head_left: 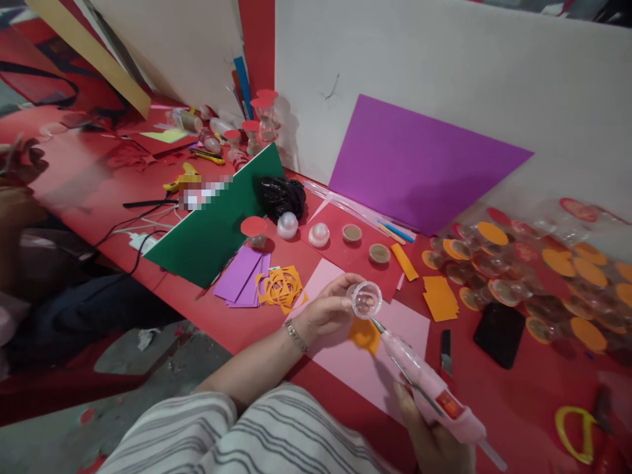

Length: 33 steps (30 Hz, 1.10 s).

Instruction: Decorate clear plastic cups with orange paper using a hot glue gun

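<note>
Between the fingers of my left hand (330,306) is a small clear plastic cup (367,300), its round mouth facing me. My right hand (429,428) is closed around a pink hot glue gun (419,375), whose metal tip meets or nearly meets the cup's lower rim; I cannot tell which. A glue stick pokes out of the gun's back end. Under the cup, an orange paper piece (364,336) lies on a pink sheet (336,355). Two small cups with brown filling (379,254) and two clear domed cups (318,235) stand farther back on red paper.
A green board (217,224) stands upright at left, near a black plastic bag (282,197). Orange and purple paper pieces (241,280) lie around. At right are a phone (500,334), a cutter blade (446,352), yellow-handled scissors (575,434) and several disc-topped cups. Another person sits at left.
</note>
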Tool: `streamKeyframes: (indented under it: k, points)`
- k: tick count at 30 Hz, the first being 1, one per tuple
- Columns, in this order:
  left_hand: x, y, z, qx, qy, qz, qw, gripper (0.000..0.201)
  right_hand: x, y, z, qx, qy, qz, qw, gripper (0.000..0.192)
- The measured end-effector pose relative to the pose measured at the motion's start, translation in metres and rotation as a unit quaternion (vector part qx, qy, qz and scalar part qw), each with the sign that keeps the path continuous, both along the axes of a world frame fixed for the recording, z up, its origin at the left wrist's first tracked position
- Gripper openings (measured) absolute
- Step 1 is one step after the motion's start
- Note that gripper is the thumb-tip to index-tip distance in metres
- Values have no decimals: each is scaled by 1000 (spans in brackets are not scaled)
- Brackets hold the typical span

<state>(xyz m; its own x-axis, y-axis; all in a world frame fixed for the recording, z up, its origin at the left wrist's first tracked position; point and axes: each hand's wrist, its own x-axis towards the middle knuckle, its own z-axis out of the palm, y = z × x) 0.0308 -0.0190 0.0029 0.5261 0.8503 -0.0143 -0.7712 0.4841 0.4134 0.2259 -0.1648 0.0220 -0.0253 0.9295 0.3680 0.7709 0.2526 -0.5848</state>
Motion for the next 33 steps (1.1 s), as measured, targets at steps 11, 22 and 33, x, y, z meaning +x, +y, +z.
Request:
streamKeyframes:
  k: [11, 22, 33]
  points:
    - [1, -2, 2, 5, 21, -1, 1000, 43, -5, 1, 5, -1, -29, -6, 1000, 29]
    - [2, -5, 6, 2, 32, -7, 999, 44, -19, -1, 8, -20, 4, -55, 998, 38]
    - [2, -3, 5, -10, 17, -8, 1000, 44, 4, -5, -3, -10, -35, -21, 999, 45]
